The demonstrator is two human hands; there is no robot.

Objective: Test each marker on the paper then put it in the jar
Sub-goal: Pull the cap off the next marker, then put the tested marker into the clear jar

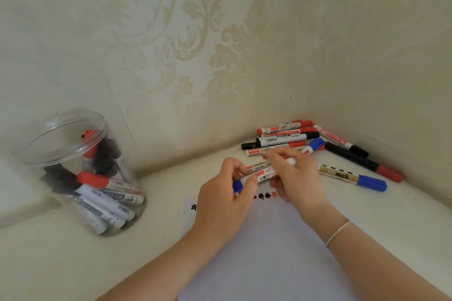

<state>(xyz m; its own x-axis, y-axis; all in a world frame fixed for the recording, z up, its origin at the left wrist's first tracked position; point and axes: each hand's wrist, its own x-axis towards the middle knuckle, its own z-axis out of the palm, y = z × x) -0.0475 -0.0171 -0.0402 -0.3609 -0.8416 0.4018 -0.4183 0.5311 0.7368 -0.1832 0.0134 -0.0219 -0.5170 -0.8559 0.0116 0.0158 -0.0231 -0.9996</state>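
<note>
Both hands hold one white marker [263, 175] with a blue cap above the white paper [269, 247]. My left hand [221, 199] grips its blue-capped end, and my right hand [294, 178] grips the other end. A second marker with a red label [255, 166] lies just behind them. Small black and red test marks [265, 195] run along the paper's far edge. At the left stands the clear plastic jar [73, 168], open at the top, with several red and black markers inside.
A pile of several red, black and blue markers [288, 139] lies in the far right corner against the wallpapered walls. A gold marker with a blue cap [352, 177] lies right of my hands. A black-and-red marker [364, 161] rests along the right wall.
</note>
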